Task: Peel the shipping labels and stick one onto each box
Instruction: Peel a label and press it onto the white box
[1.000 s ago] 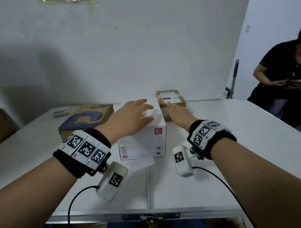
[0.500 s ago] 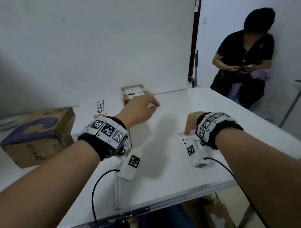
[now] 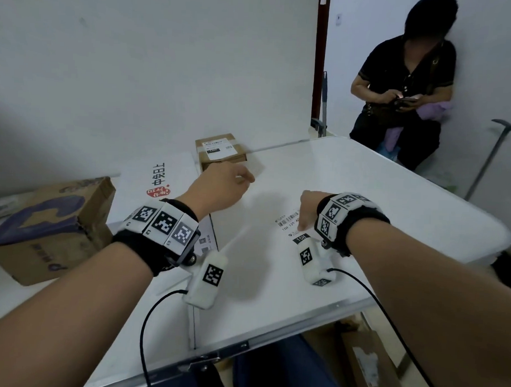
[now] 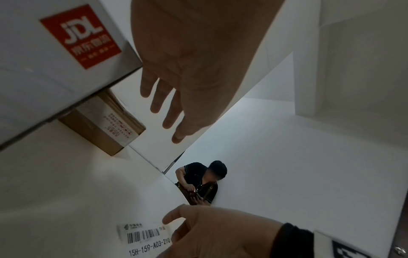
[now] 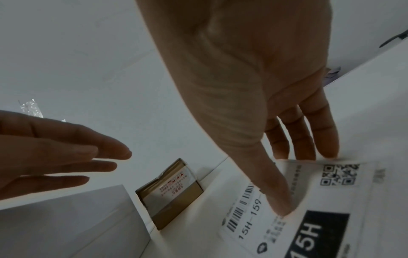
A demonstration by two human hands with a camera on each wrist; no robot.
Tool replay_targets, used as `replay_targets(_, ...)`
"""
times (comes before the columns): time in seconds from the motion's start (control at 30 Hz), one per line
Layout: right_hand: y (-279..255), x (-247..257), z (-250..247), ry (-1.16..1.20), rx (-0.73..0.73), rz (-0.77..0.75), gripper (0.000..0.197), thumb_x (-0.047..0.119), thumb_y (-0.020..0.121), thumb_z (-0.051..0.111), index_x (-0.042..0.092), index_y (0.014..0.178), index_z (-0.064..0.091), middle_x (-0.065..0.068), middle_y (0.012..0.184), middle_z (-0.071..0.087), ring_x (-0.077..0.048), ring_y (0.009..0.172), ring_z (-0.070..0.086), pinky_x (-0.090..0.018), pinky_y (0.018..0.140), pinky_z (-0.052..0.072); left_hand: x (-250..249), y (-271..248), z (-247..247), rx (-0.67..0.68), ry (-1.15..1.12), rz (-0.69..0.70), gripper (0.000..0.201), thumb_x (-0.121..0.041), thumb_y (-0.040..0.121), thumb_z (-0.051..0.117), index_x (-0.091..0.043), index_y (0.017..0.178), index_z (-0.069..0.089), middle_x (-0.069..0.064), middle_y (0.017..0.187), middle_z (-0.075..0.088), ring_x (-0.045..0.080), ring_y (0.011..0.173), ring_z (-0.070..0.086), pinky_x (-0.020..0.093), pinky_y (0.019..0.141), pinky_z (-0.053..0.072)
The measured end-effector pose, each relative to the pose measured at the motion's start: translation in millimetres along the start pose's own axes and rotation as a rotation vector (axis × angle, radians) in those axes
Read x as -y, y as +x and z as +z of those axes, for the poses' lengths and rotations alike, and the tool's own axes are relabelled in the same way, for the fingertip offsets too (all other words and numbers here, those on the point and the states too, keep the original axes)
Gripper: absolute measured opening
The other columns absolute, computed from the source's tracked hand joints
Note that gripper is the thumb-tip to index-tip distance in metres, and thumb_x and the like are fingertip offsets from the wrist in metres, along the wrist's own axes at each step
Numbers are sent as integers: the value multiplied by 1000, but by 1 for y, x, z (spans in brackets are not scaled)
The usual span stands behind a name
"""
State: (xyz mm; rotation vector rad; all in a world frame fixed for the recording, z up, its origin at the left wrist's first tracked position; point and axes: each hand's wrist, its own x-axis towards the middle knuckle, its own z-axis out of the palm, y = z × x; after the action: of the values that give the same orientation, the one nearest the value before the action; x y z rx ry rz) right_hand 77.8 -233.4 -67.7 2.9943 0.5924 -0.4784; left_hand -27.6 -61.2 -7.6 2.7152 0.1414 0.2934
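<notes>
A printed shipping label (image 3: 288, 225) lies flat on the white table (image 3: 393, 198). My right hand (image 3: 304, 215) rests on it, thumb (image 5: 278, 200) pressing the label (image 5: 331, 200) and straight fingers (image 5: 309, 139) at its far edge. My left hand (image 3: 237, 179) hovers with relaxed fingers and holds nothing, just right of the white box (image 3: 162, 172) with the red logo. A small brown box (image 3: 221, 151) bearing a label stands behind it. A larger brown box (image 3: 47, 229) with purple print sits at the left. The left wrist view shows the left hand (image 4: 163, 111) beside the white box (image 4: 55, 52).
A person in black (image 3: 402, 97) sits past the table's far right corner, holding a phone. A cardboard carton (image 3: 367, 368) lies on the floor under the near right edge. A wall runs close behind the boxes.
My right hand left the small brown box and came down onto the label at the right. My left hand lifted off the white box and moved right. My view turned right.
</notes>
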Motion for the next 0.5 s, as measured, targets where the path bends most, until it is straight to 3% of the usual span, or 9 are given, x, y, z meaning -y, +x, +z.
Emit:
replay_targets(0.07,2,3,0,53,-14,2,32,28,68,76,11,91,61,-4,96,71,-19,77,68,-22,59,49,2,-2,-1,-8,17,-9,23,-26,96,49,-29,111,67,-2,127,61,9,78,55,24,76,41)
replay_targets(0.13,-4,9,-3,134,-21,-6,21,20,79,71,8,75,54,-6,82,63,-25,80,62,-24,60,45,3,-5,-4,-13,25,-18,24,-26,97,48,-29,111,67,-3,128,60,4,66,50,24,68,40)
replay_targets(0.17,-2,10,-3,188,-42,-5,27,17,81,70,10,67,48,-5,73,57,-25,74,58,-25,57,43,3,-6,-5,-13,25,-20,24,-25,97,47,-29,111,67,-3,129,59,6,70,53,23,67,40)
replay_targets(0.27,4,13,-5,304,-89,10,36,14,83,68,12,59,40,-4,60,47,-19,54,47,-27,57,44,4,-8,-7,-27,5,-10,26,-23,98,47,-27,113,68,-5,129,60,12,105,57,18,80,35)
replay_targets(0.33,6,15,-7,385,-69,-5,32,11,82,69,11,63,43,-6,64,51,-24,61,52,-34,73,54,5,-9,-9,-42,-21,-17,27,-23,98,48,-25,115,68,-7,124,63,5,102,53,15,80,33)
replay_targets(0.4,6,19,-9,442,-80,-42,28,9,82,69,11,67,46,-8,71,56,-27,74,57,-42,88,55,8,-9,-11,-58,-40,-11,26,-23,98,48,-25,115,68,-9,120,65,0,97,49,15,80,33)
replay_targets(0.5,5,24,-13,508,-104,-88,10,9,83,65,6,80,56,-15,86,65,-27,79,60,-43,90,55,12,-8,-12,-59,-55,-12,26,-24,98,50,-25,116,68,-10,119,65,3,100,52,16,82,33)
